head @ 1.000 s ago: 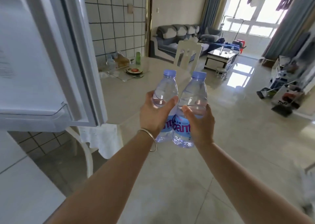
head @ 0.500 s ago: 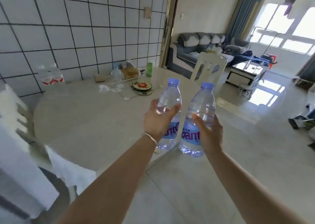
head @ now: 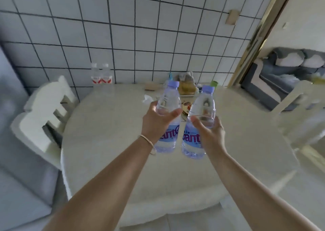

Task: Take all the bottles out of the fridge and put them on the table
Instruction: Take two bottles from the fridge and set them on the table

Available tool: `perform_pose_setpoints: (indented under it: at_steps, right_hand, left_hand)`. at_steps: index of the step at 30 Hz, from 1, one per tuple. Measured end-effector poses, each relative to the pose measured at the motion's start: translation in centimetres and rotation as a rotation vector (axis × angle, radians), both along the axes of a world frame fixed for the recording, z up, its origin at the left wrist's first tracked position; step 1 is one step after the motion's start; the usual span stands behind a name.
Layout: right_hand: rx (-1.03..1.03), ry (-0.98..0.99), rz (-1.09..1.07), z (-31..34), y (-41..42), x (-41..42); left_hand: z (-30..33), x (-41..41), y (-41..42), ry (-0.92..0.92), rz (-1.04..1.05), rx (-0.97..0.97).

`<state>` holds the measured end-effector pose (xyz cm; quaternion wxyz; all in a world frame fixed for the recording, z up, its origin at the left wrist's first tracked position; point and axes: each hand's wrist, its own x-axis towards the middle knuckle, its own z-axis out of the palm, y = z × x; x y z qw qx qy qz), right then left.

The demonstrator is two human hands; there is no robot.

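Our left fingers (head: 173,112) are curled around the left bottle (head: 168,123), and the thumb of our right hand (head: 208,134) presses on the right bottle (head: 199,125); its other fingers wrap behind, so both hands grip firmly. The left hand (head: 155,123) holds its bottle at the middle, above the label. Both bottles are upright, close beside each other but apart, and they hang in the air over the worktop (head: 109,134), not touching it yet.

We judge that the step in hand is the carrying: this pair is out of the fridge and is now above the place to put down. Two other bottles (head: 101,74) with red labels already stand at the far edge near the tiled wall. Some small clutter (head: 186,84) lies behind our hands, so the next move calls for lowering both bottles straight down on the bare part near us, then loosening the grip only when the bases sit flat. A white chair (head: 44,114) stands at the left side.
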<state>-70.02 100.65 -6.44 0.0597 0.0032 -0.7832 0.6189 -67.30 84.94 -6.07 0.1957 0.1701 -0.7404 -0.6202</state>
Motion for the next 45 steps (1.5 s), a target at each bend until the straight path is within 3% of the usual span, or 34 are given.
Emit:
perform_pose_setpoints:
  at_steps: [10,21,26,34,45]
  right_hand:
    - [0.1,-0.126,0.326,-3.2,-13.3,-15.4]
    - [0.221,-0.135,0.36,-8.8,-29.2,-31.7]
    - [0.217,-0.12,0.364,-11.7,-33.7,-37.8]
    - [0.266,-0.152,0.415,-16.7,-37.9,-43.8]
    - [0.292,-0.139,0.416,-18.8,-41.0,-47.5]
  left_hand:
    - [-4.3,-10.7,-12.4,-0.12,0.261,0.003]
    - [-10.1,-26.1,-27.0,-0.167,0.413,-0.08]
    - [-13.8,-31.8,-31.4,-0.11,0.362,-0.145]
    - [-19.2,-37.9,-36.2,-0.082,0.333,-0.196]
    - [-21.6,-41.7,-38.8,-0.075,0.375,-0.199]
